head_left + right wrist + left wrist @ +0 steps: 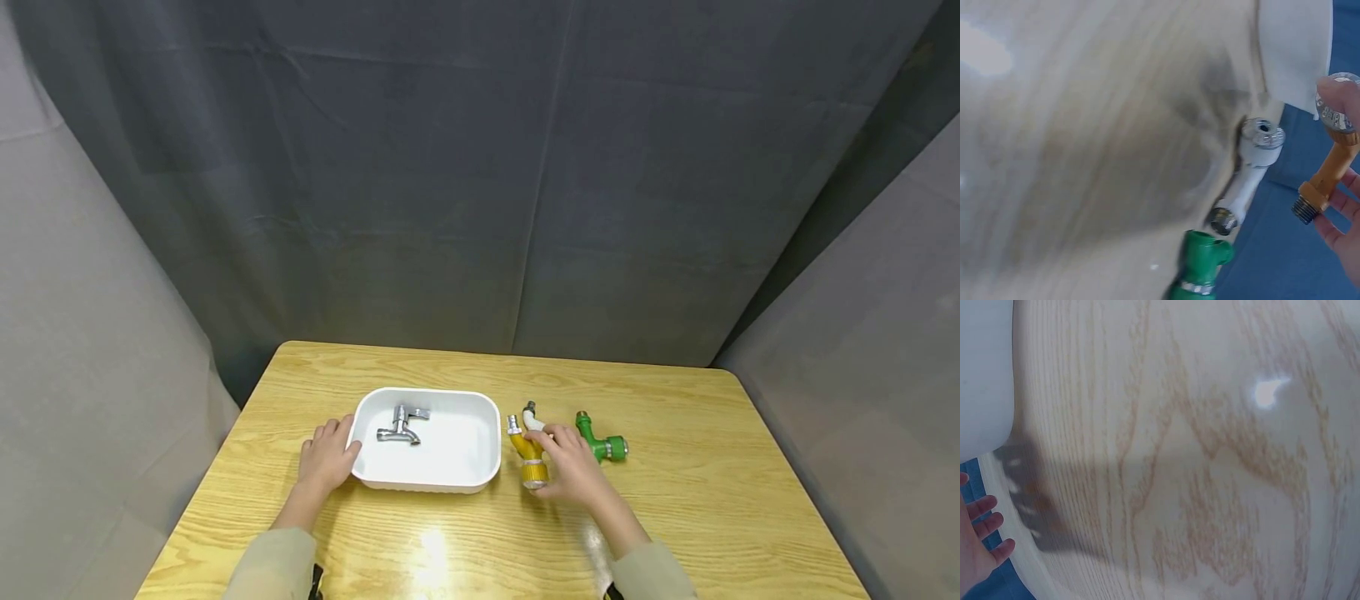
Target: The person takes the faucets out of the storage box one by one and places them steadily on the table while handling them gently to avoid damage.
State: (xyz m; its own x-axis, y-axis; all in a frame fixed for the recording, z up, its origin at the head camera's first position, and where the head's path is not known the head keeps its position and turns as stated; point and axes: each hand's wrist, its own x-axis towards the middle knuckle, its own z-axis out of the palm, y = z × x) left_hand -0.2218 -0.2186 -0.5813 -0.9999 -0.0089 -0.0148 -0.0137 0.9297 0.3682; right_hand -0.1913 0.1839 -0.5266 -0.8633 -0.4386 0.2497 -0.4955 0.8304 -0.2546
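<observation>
My right hand (573, 471) pinches a yellow tap (528, 450) between thumb and fingers, just right of a white plastic basin (450, 485). Seen from the right wrist, the yellow tap (1332, 165) has a dark threaded end and a silver, ribbed end under a fingertip; it is raised off the tabletop. Inside the basin, toward its left, lies a chrome tap (401, 427). My left hand (326, 454) rests at the basin's left end, its fingers (985, 525) extended beside the wall. Whether the fingertips press on the basin cannot be told.
Beyond the right hand, a white tap (1250, 169) lies on the table, partly hidden in the head view. A green tap (600, 442) lies to its right. The wooden table (712, 500) is bordered by a dark curtain (450, 208) behind and grey cloth at both sides.
</observation>
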